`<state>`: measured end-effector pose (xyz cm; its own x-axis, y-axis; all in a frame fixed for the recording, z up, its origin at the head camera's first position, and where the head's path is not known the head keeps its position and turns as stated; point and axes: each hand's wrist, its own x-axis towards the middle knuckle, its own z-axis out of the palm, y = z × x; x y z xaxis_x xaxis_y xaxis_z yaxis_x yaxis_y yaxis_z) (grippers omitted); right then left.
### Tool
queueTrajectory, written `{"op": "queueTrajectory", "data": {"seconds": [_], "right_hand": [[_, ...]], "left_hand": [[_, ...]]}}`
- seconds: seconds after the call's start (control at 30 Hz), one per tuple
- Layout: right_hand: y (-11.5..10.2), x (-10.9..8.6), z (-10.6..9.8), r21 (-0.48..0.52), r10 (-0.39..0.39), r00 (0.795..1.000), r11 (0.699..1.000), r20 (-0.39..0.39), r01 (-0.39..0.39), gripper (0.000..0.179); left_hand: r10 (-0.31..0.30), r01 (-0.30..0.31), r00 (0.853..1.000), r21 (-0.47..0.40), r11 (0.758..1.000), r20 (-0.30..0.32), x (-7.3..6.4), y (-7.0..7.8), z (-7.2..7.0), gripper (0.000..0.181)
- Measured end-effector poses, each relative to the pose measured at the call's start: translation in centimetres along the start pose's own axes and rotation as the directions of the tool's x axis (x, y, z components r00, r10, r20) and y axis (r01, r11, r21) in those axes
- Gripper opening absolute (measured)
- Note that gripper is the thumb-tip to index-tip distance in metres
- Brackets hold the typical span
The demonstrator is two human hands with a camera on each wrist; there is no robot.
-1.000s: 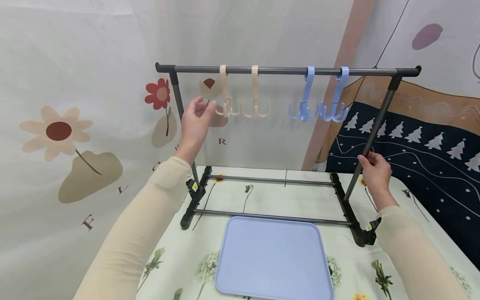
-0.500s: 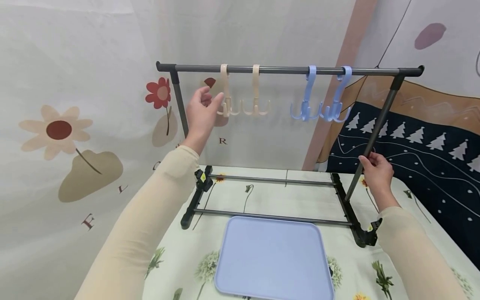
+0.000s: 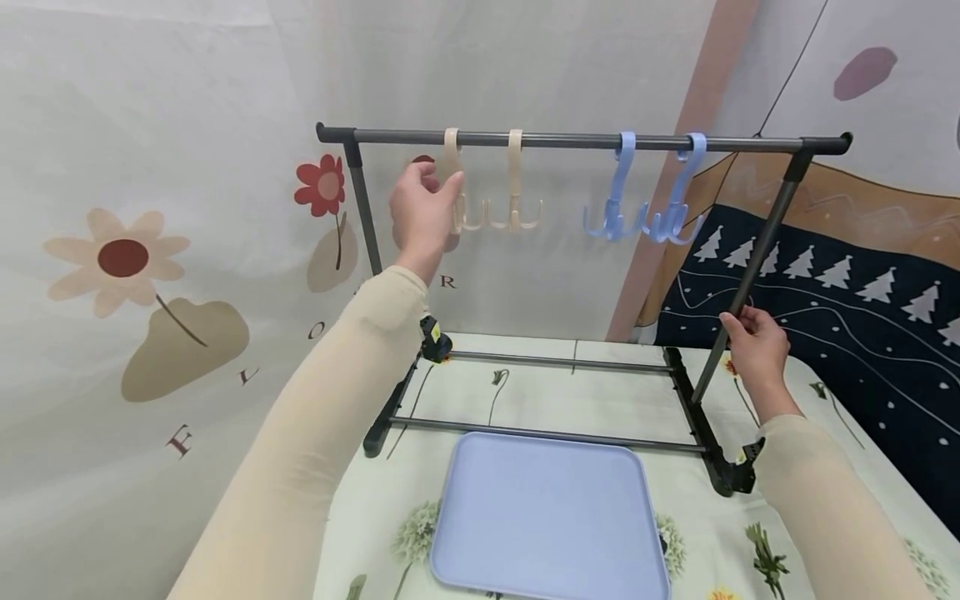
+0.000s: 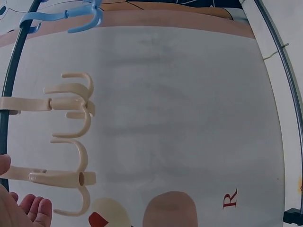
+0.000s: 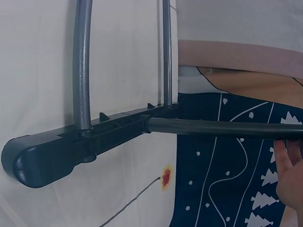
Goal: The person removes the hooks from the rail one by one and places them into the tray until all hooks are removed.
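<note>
My left hand (image 3: 426, 208) is raised beside the leftmost beige hook (image 4: 61, 178), thumb and fingers spread apart around its stem; in the left wrist view it does not close on it. A second beige hook (image 3: 514, 187) hangs just right of it on the rack's top bar (image 3: 566, 140). Farther right hang two blue hooks (image 3: 617, 192). With thumb and fingers, my right hand (image 3: 757, 346) holds the right upright post (image 3: 750, 258) of the dark metal clothes rack, low down. The right wrist view shows that post (image 5: 222, 126) meeting the black foot (image 5: 42, 158).
A light blue tray (image 3: 551, 517) lies on the flowered tablecloth (image 3: 375, 533) in front of the rack's lower bar (image 3: 547, 433). A printed curtain (image 3: 187, 83) stands behind and to the left. A dark cloth with white trees (image 3: 840, 325) is at the right.
My left hand has moved right and slightly up, from left of the leftmost beige hook to right beside its stem. My right hand stays on the post, and the hooks hang as before.
</note>
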<state>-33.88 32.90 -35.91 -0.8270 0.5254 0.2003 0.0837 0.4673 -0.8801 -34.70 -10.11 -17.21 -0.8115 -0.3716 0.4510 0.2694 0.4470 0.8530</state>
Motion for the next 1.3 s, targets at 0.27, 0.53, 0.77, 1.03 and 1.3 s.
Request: {"op": "queueTrajectory", "data": {"seconds": [0.27,0.53,0.77,1.03,1.3], "right_hand": [[0.1,0.0,0.0,-0.007,0.001,1.000,1.000,0.001,-0.001,0.052],[0.0,0.0,0.1,-0.003,0.011,1.000,1.000,-0.013,-0.011,0.050],[0.0,0.0,0.2,0.013,0.012,1.000,1.000,-0.009,-0.012,0.051],[0.1,0.1,0.1,0.012,0.007,1.000,1.000,-0.010,-0.007,0.052],[0.2,0.1,0.1,0.003,-0.014,1.000,1.000,-0.018,0.014,0.050]], "left_hand": [[-0.058,0.061,0.998,0.139,0.988,-0.023,0.2,0.6,0.8,0.051],[0.019,-0.022,0.997,-0.039,0.999,-0.069,0.8,-0.2,2.7,0.039],[0.025,-0.030,0.993,-0.041,0.999,-0.115,1.2,-0.3,3.2,0.030],[0.054,-0.059,0.990,-0.036,0.998,-0.133,1.2,-0.6,3.6,0.024],[0.039,-0.045,0.990,-0.038,0.998,-0.135,1.3,-0.5,3.5,0.020]]}}
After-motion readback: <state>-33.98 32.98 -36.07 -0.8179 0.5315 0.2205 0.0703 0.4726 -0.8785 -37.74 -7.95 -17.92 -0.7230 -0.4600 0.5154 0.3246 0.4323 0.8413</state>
